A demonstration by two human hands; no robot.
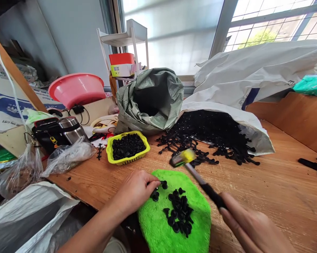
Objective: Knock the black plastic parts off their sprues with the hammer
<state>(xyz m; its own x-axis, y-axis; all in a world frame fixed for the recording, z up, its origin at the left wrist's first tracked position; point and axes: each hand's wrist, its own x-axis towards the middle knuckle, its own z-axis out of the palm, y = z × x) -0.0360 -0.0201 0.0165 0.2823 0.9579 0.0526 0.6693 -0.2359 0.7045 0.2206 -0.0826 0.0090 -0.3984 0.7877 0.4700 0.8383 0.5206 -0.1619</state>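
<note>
My right hand (253,221) is wrapped round the black grip of a hammer (200,179), whose yellow-and-black head is raised over the table and slightly blurred. At the upper left of a bright green cloth (158,228), my left hand (139,188) pinches a small black plastic piece (164,183) between thumb and finger. Its far end, with round knobs, shows on the cloth. Loose black stemmed caps (181,211) lie in a heap on the cloth's middle. A yellow basket (113,160) filled with similar black parts stands beyond my left hand.
Black branched plastic strips (213,130) spill from a white sack (264,138) at the back right. A green woven sack (126,109) gapes open behind the basket. On the left are a steel flask (71,130), plastic bags (68,156) and a pink basin (76,89).
</note>
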